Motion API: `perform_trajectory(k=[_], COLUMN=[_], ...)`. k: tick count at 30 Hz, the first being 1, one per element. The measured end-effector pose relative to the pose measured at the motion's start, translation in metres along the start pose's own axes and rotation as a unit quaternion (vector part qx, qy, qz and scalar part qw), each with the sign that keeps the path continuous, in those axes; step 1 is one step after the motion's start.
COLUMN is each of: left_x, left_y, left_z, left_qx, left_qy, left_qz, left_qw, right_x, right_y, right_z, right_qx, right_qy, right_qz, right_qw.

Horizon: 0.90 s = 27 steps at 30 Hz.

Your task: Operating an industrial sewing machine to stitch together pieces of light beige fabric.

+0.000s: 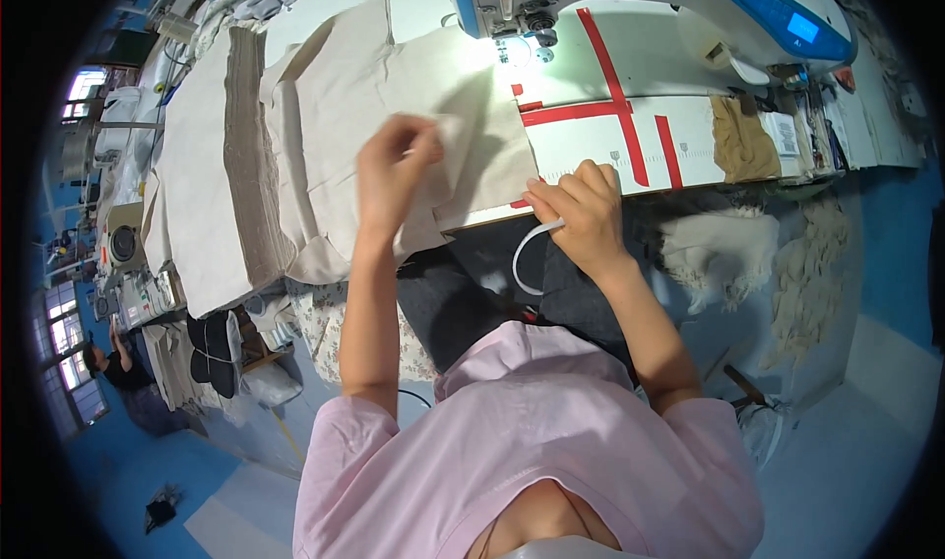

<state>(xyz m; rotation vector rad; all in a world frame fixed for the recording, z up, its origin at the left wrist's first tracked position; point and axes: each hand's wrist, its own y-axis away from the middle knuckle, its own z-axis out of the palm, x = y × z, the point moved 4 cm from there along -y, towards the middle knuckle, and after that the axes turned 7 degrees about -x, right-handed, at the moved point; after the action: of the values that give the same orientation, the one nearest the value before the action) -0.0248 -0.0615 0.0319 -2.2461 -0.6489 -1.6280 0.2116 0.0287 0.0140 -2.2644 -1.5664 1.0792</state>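
My left hand [396,170] is over the beige cloth [340,136], fingers curled together and slightly blurred. A pale fold of cloth shows beside its fingertips; whether they grip it is not clear. At the table's front edge, my right hand [589,213] is closed on a narrow white strip [522,254]. The strip's loose end curves down over my lap. The thumb and forefinger of that hand are at the right corner of the cloth. Beyond the cloth stands a white and blue sewing machine [640,8], its lamp lighting the needle area.
A thick stack of beige cloth pieces [246,155] lies left. Red tape [581,113] marks the white tabletop [576,160] at right. Further right are a brown cloth [743,138] and small tools. Fabric scraps [724,249] hang below the edge. Another person [128,382] is far left.
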Motion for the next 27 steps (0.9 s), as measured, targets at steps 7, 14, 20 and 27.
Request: perform_trajectory(k=[7, 14, 20, 27], left_x=[-0.079, 0.044, 0.067, 0.054], left_y=[0.101, 0.069, 0.039, 0.041], left_z=[-0.13, 0.025, 0.135, 0.175], left_qx=[0.349, 0.143, -0.042, -0.08], left_qy=[-0.077, -0.306, -0.282, -0.263], left_qz=[-0.075, 0.17, 0.249, 0.234], left_qw=[0.931, 0.926, 0.926, 0.933], right_x=[0.004, 0.06, 0.125, 0.171], right_y=[-0.003, 0.027, 0.08, 0.091], right_z=[-0.007, -0.081, -0.187, -0.168], right_qx=[0.011, 0.139, 0.253, 0.076], right_qy=[0.0, 0.058, 0.208, 0.3], right_qz=[0.017, 0.126, 0.18, 0.293], right_qw=[1.0, 0.981, 0.927, 0.905])
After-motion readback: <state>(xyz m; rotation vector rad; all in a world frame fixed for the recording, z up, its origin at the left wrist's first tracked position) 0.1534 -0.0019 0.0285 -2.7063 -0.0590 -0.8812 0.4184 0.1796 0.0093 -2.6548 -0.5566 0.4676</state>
